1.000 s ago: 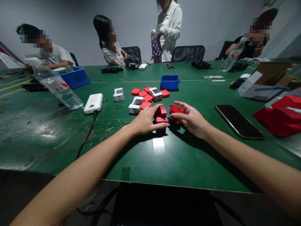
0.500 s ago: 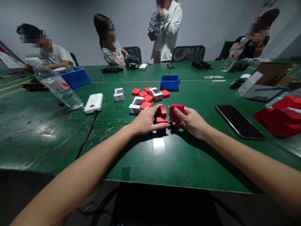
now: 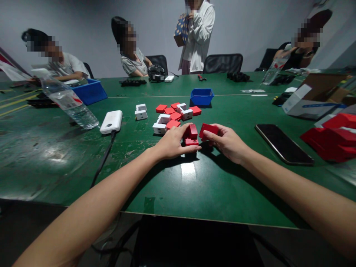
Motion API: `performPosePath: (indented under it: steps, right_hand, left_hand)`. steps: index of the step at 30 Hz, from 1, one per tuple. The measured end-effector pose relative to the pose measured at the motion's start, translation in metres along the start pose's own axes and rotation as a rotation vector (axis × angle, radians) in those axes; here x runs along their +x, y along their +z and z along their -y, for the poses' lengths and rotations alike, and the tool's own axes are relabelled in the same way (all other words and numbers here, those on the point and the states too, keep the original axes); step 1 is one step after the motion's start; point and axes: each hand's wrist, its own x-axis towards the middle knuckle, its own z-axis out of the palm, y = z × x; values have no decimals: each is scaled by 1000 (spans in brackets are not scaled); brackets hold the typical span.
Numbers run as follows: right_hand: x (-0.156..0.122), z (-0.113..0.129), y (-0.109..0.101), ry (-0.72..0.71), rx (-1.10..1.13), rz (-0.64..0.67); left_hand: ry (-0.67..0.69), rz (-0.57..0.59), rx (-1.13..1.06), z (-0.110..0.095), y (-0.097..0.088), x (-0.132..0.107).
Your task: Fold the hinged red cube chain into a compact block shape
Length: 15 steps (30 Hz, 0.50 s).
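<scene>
My left hand [image 3: 175,142] is closed around a red notched plastic block [image 3: 191,135], held just above or on the green table; the gap beneath it is hard to judge. A flat red plastic piece [image 3: 209,129] is pinched between the thumb and fingers of my right hand [image 3: 229,142]. Its near edge tilts toward the block, and the two parts stay slightly apart. Beyond my left hand lie several flat red pieces [image 3: 161,108] mixed with white U-shaped parts [image 3: 160,127]. Another white U-shaped part [image 3: 141,112] sits apart on the left.
A small blue bin [image 3: 201,97] stands behind the pieces. On the left are a white power bank [image 3: 111,122] with a cable and a leaning water bottle [image 3: 71,104]. A phone [image 3: 283,144], a red bundle [image 3: 330,141] and an opened box [image 3: 314,98] lie right. Several people are across the table.
My right hand has turned the flat red piece, so that its broad face now tilts upward. My left hand and the red block have stayed in place.
</scene>
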Motion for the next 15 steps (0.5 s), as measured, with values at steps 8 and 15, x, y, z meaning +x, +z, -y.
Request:
performPosePath:
  steps: [8,15]
  right_hand:
    - [-1,5,4,56,90,-50]
    - [-3,9,5,85,90,-52]
  left_hand:
    - [-9,6,1,-1,-1,-1]
    - [-12,12,6,-1,-2,-1]
